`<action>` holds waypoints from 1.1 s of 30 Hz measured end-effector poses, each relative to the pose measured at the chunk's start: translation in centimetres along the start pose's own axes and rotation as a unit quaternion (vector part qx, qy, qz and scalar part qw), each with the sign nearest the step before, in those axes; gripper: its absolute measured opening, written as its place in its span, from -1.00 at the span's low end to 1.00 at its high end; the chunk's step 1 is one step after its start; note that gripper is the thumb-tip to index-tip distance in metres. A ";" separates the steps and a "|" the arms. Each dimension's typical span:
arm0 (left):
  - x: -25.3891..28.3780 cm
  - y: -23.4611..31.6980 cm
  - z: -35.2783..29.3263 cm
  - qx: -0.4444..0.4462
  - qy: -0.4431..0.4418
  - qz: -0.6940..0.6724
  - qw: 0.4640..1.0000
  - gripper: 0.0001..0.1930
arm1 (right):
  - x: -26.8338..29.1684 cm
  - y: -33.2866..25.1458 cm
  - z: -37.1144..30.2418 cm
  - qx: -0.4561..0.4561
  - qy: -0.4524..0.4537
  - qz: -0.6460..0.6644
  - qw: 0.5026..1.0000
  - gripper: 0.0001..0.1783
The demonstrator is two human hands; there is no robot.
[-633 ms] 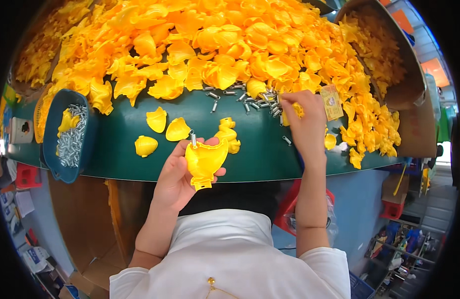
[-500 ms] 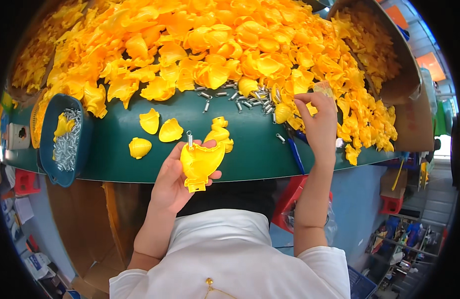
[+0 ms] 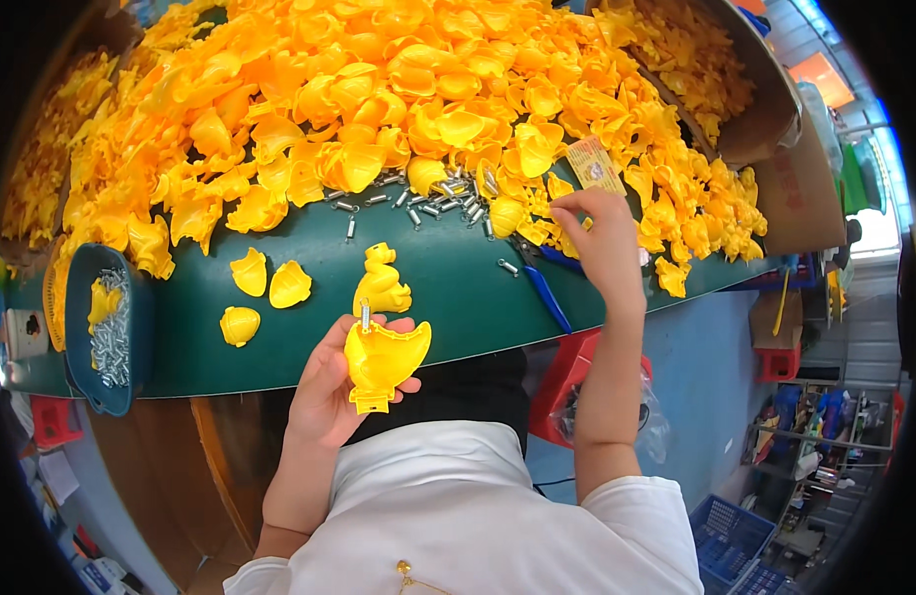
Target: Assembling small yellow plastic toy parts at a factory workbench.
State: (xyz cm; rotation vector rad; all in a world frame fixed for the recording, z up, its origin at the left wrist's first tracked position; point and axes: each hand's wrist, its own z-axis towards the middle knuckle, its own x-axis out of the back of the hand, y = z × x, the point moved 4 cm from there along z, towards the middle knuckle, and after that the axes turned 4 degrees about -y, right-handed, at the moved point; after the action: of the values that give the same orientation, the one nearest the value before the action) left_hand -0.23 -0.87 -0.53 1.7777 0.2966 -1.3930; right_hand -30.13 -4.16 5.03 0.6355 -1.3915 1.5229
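Note:
My left hand (image 3: 321, 399) is wrapped round a yellow plastic half shell (image 3: 389, 359), its hollow side up. A small metal spring (image 3: 366, 315) stands up at the shell's upper left edge. My right hand (image 3: 609, 248) hovers over the front of the yellow pile, thumb and fingertips pinched together; whatever may be between them is too small to make out. Just beyond it lies a printed card (image 3: 594, 166). Left of its fingertips are several loose springs (image 3: 458, 196). Blue-handled pliers (image 3: 547, 297) lie below that hand, beside a single spring (image 3: 508, 267).
A big heap of yellow plastic parts (image 3: 418, 79) covers the far side of the green table (image 3: 190, 327). Three small yellow shells (image 3: 290, 285) and a curved yellow piece (image 3: 382, 283) lie nearer. A dark blue basin (image 3: 139, 347) of springs stands left, a cardboard box (image 3: 805, 188) right.
The whole view has shifted, moving the table leftward in the picture. My right hand has drawn back slightly, uncovering more of the card. My left hand still holds the shell.

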 end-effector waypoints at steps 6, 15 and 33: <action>0.1 0.1 -0.1 0.010 0.014 0.001 1.000 -0.44 | -0.8 -0.8 0.6 0.002 0.024 -0.091 0.996 -0.82; -0.4 0.0 0.4 0.029 0.026 0.007 0.999 -0.40 | -3.9 -4.0 0.9 0.085 -0.011 -0.047 0.995 -0.75; -0.9 -0.8 2.9 0.017 0.064 0.016 0.998 -0.53 | -4.6 -8.1 0.1 0.025 -0.129 0.295 0.947 -0.87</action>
State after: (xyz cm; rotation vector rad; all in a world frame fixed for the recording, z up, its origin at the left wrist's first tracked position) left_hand -3.06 -2.17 -0.17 1.8953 0.3128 -1.2713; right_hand -21.12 -6.34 4.85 0.4789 -1.8606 1.9975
